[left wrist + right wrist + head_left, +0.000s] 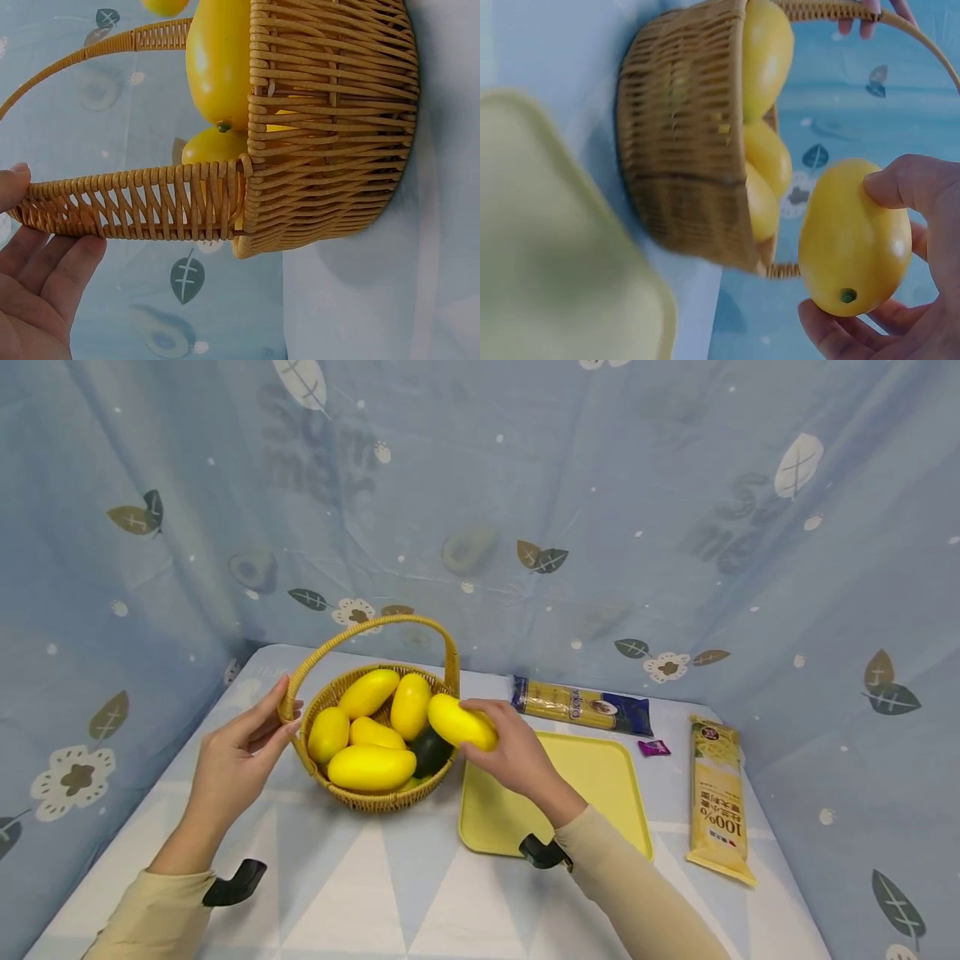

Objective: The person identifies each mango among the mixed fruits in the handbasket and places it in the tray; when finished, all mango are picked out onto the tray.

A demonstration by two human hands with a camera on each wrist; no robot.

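"What's in the head view?"
"One table (390, 885). Toward its far left corner, one wicker basket (382, 804) holds five yellow fruits (371, 768) and one dark green fruit (429, 753). One yellow tray (495, 827) lies right of it. There are two packets: a blue-ended packet (577, 704) along the far edge, a yellow packet (718, 793) along the right edge, and one purple sweet (654, 748) between."
"And the hands?"
"The left hand (240, 747) pinches the basket's handle (375, 623); the right hand (517, 752) grips a sixth yellow fruit (457, 721) over the basket's right rim."
"Left wrist?"
"Thumb and fingers on the handle; two fruits rise past the rim."
"Right wrist?"
"Thumb and fingers around the sixth; three others show in the basket, the tray nearby."
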